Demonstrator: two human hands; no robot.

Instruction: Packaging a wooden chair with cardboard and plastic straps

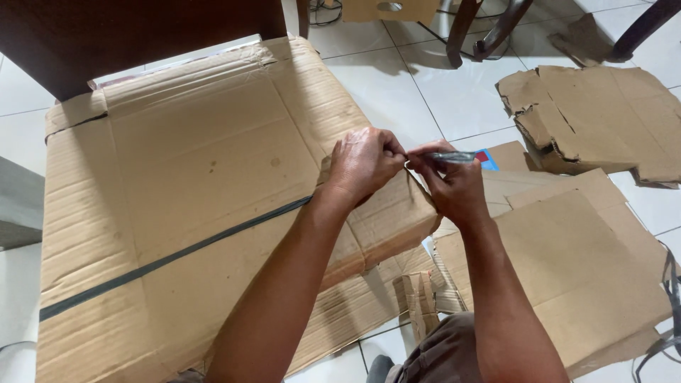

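floor: white tiles (397, 78), cardboard scraps (603, 113) all over
box (191, 191): big, flat, 1 dark strap (177, 252)
left hand (365, 164): pinching box edge
right hand (454, 186): gripping cutter (454, 157)

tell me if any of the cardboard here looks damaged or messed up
Yes. The flat cardboard piece on the tiled floor at upper right has ragged, torn edges with layers peeling at its left side. The big box under both hands is creased and stained, and its dark strap runs askew across the top.
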